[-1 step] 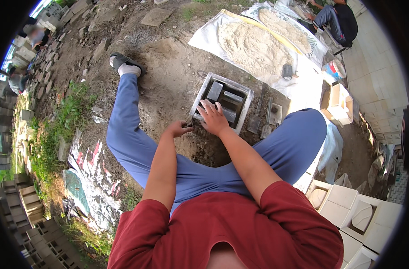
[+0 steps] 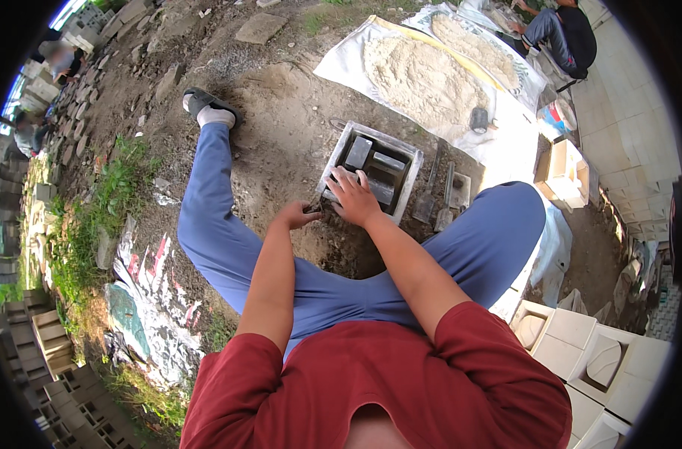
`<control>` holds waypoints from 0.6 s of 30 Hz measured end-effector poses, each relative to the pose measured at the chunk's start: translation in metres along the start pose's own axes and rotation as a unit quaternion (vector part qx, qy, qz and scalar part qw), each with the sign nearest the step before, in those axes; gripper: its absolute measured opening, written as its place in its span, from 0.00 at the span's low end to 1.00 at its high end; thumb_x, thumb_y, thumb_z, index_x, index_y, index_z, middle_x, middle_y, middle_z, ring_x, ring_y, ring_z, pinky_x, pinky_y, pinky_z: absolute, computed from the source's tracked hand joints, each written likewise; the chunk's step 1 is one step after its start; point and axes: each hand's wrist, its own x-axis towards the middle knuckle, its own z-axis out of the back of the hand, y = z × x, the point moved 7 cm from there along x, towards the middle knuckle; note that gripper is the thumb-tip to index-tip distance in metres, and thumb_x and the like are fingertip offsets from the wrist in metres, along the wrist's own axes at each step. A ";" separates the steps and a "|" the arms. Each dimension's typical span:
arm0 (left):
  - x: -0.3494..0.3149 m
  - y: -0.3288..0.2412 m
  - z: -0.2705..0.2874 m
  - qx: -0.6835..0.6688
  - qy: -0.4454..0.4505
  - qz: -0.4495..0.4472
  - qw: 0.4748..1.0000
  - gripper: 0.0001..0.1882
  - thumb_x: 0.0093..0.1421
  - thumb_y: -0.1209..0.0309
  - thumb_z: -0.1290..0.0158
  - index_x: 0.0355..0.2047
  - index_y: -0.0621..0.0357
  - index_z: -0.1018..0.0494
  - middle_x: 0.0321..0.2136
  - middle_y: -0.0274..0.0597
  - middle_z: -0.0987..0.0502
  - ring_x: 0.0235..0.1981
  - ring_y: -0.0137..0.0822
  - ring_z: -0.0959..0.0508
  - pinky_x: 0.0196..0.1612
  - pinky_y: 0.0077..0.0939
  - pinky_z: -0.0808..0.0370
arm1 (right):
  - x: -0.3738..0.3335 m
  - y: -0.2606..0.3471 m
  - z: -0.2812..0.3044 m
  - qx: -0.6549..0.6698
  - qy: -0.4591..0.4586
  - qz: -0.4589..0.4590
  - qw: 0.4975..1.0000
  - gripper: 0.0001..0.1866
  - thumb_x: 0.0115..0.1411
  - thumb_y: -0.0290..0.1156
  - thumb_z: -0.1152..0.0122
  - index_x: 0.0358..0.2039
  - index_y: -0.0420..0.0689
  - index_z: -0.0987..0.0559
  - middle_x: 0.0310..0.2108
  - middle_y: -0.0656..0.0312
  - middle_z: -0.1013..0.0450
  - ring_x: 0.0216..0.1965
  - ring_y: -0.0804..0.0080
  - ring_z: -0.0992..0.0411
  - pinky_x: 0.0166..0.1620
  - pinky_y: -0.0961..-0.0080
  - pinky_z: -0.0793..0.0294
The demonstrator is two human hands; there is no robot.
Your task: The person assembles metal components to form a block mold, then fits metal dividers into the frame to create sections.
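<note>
A square metal mould (image 2: 410,182) sits on the dirt between my legs, with dark rectangular blocks (image 2: 358,153) inside its frame. My right hand (image 2: 353,196) lies over the mould's near left corner, its fingers spread and touching the rim. Just outside that corner, my left hand (image 2: 299,215) has its fingers pinched together around a small dark thing, too small to name. To the right of the mould, a flat trowel-like tool (image 2: 424,207) and a shallow metal piece (image 2: 459,189) rest on the ground.
Beyond the mould, pale powder (image 2: 423,78) is heaped on white sheeting, with a dark cup (image 2: 478,120) on it. A bucket (image 2: 556,117) and an open cardboard box (image 2: 564,173) stand at right. Cast blocks (image 2: 569,338) lie lower right. A person (image 2: 571,37) sits far right.
</note>
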 end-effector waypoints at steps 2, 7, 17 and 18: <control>-0.003 -0.002 0.000 -0.035 0.008 0.000 0.999 0.29 0.53 0.41 0.36 0.33 0.58 0.20 0.24 0.44 0.20 0.26 0.39 0.23 0.34 0.39 0.27 | 0.011 0.008 0.004 -0.003 0.000 0.042 0.999 0.39 0.56 0.45 0.34 0.66 0.48 0.35 0.71 0.61 0.45 0.73 0.66 0.51 0.71 0.45 0.56; -0.006 -0.010 0.001 -0.058 -0.005 -0.012 0.998 0.32 0.52 0.37 0.37 0.26 0.59 0.22 0.20 0.42 0.22 0.25 0.34 0.22 0.31 0.35 0.27 | 0.039 0.001 -0.008 -0.027 0.133 0.119 0.984 0.44 0.55 0.62 0.39 0.66 0.48 0.33 0.70 0.60 0.41 0.74 0.67 0.53 0.72 0.41 0.60; -0.009 -0.023 -0.001 0.158 -0.014 0.075 0.985 0.40 0.46 0.28 0.43 0.38 0.55 0.17 0.36 0.52 0.17 0.41 0.51 0.18 0.44 0.44 0.22 | 0.043 0.005 -0.021 -0.045 0.164 0.126 0.977 0.50 0.51 0.70 0.41 0.64 0.46 0.32 0.67 0.57 0.38 0.71 0.62 0.46 0.71 0.41 0.56; -0.009 -0.022 0.000 0.168 -0.028 0.091 0.981 0.40 0.47 0.29 0.43 0.39 0.55 0.18 0.38 0.52 0.17 0.42 0.51 0.18 0.45 0.44 0.22 | 0.041 0.004 -0.020 -0.045 0.165 0.129 0.977 0.50 0.51 0.70 0.41 0.64 0.46 0.32 0.67 0.57 0.38 0.71 0.62 0.46 0.71 0.41 0.56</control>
